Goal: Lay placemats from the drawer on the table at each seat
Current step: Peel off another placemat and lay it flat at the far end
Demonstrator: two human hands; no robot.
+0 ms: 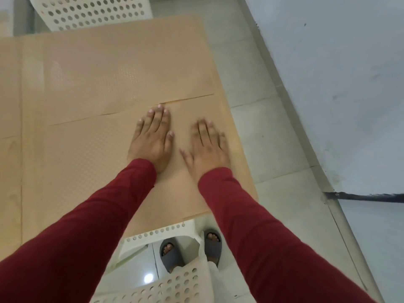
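Two beige textured placemats lie on the table. The near placemat (91, 162) covers the seat in front of me, and the far placemat (122, 71) lies beyond it, their edges meeting along a thin seam. My left hand (153, 138) lies flat, palm down, on the near placemat with its fingertips at the seam. My right hand (207, 147) lies flat beside it, fingers spread, near the mat's right edge. Both sleeves are dark red.
The wooden table (9, 171) shows at the left. A white perforated chair (166, 278) stands right below me, another chair (91, 12) at the far side. Tiled floor (258, 132) and a grey wall (338, 84) lie to the right.
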